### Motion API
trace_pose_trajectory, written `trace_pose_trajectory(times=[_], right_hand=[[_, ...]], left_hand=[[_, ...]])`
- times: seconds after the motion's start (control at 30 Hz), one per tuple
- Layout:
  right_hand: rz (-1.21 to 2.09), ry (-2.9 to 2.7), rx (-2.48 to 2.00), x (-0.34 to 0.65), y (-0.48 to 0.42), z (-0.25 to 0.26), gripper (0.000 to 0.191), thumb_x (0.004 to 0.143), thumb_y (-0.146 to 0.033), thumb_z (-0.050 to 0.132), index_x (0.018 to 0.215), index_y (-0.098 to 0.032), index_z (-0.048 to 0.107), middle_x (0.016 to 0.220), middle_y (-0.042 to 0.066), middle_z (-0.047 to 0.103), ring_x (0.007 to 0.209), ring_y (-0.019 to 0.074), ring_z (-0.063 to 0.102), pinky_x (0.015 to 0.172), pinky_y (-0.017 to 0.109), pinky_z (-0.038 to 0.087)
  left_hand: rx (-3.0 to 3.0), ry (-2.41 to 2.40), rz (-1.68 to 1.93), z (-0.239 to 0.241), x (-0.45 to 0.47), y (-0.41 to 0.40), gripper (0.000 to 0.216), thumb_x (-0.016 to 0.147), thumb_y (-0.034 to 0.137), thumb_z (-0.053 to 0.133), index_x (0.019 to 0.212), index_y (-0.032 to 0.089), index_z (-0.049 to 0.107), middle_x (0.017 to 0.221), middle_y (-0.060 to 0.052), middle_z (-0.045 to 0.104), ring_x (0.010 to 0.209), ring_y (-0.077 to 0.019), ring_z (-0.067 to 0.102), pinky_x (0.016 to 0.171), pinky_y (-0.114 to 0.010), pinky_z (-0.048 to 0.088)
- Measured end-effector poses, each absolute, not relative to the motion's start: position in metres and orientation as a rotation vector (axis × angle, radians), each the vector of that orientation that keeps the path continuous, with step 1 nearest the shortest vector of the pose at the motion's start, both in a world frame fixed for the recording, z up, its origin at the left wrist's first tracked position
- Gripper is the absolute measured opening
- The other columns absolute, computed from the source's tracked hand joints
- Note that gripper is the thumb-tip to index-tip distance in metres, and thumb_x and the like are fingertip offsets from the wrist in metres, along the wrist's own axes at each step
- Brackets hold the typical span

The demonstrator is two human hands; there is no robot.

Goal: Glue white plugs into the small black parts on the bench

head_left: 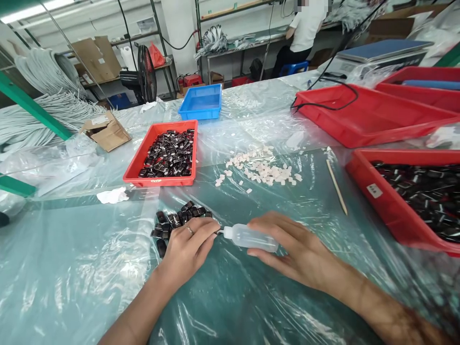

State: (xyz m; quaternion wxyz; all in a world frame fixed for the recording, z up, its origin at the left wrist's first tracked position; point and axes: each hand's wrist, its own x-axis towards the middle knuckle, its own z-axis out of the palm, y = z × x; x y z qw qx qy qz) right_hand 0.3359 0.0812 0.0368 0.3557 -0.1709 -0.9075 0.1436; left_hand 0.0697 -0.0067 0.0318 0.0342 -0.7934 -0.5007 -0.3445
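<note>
My right hand (287, 242) is wrapped round a translucent squeeze bottle (251, 237) lying nearly level. Its narrow nozzle points left and meets the fingertips of my left hand (192, 242). Those fingers are pinched on a small dark part, mostly hidden, which looks like the black pieces nearby. A loose cluster of small black shiny pieces (165, 224) lies on the table just behind and left of my left hand. Beyond the bottle, many small white pads (264, 170) are scattered on the plastic-covered table.
A red tray (158, 181) full of black pieces stands behind the cluster, with a blue tray (201, 115) farther back. Another filled red tray (381, 201) is at the right, near a thin wooden stick (337, 187). A person (304, 31) sits at a far bench.
</note>
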Motion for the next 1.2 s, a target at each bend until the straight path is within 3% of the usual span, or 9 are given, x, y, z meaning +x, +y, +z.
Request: trace_pose_trajectory(times=[0.27, 0.6, 0.93, 1.2], right_hand=[[0.307, -2.208, -0.428, 0.335, 0.072, 0.041, 0.036, 0.102, -0.02, 0.071, 0.137, -0.02, 0.062, 0.112, 0.012, 0.075, 0.091, 0.0233, 0.075, 0.079, 0.042, 0.068], [0.336, -2.187, -0.397, 0.335, 0.068, 0.045, 0.037, 0.101, -0.016, 0.071, 0.137, -0.02, 0.063, 0.111, 0.013, 0.076, 0.091, 0.0243, 0.076, 0.075, 0.043, 0.069], [0.285, -2.231, -0.436, 0.338, 0.068, 0.046, 0.038, 0.102, -0.021, 0.07, 0.139, -0.022, 0.061, 0.114, 0.012, 0.077, 0.097, 0.026, 0.08, 0.089, 0.047, 0.071], [0.293, -2.196, -0.387, 0.338, 0.064, 0.044, 0.044, 0.096, -0.012, 0.074, 0.139, -0.018, 0.063, 0.11, 0.015, 0.076, 0.09, 0.0273, 0.077, 0.071, 0.044, 0.068]], left_hand=[[-2.485, -1.539, -1.041, 0.03, 0.075, -0.008, 0.02, 0.108, 0.014, 0.059, 0.127, 0.02, 0.065, 0.113, -0.008, 0.083, 0.103, -0.0198, 0.083, 0.082, -0.027, 0.069], [-2.498, -1.514, -0.995, 0.038, 0.073, -0.009, 0.02, 0.108, 0.013, 0.057, 0.123, 0.022, 0.066, 0.112, -0.007, 0.082, 0.099, -0.0176, 0.083, 0.082, -0.027, 0.069], [-2.49, -1.48, -0.994, 0.042, 0.074, -0.01, 0.02, 0.108, 0.014, 0.057, 0.124, 0.023, 0.066, 0.111, -0.007, 0.082, 0.095, -0.0178, 0.082, 0.08, -0.028, 0.069], [-2.521, -1.537, -0.984, 0.04, 0.074, -0.01, 0.023, 0.109, 0.018, 0.057, 0.128, 0.024, 0.067, 0.109, -0.005, 0.084, 0.096, -0.0184, 0.083, 0.079, -0.026, 0.067]])
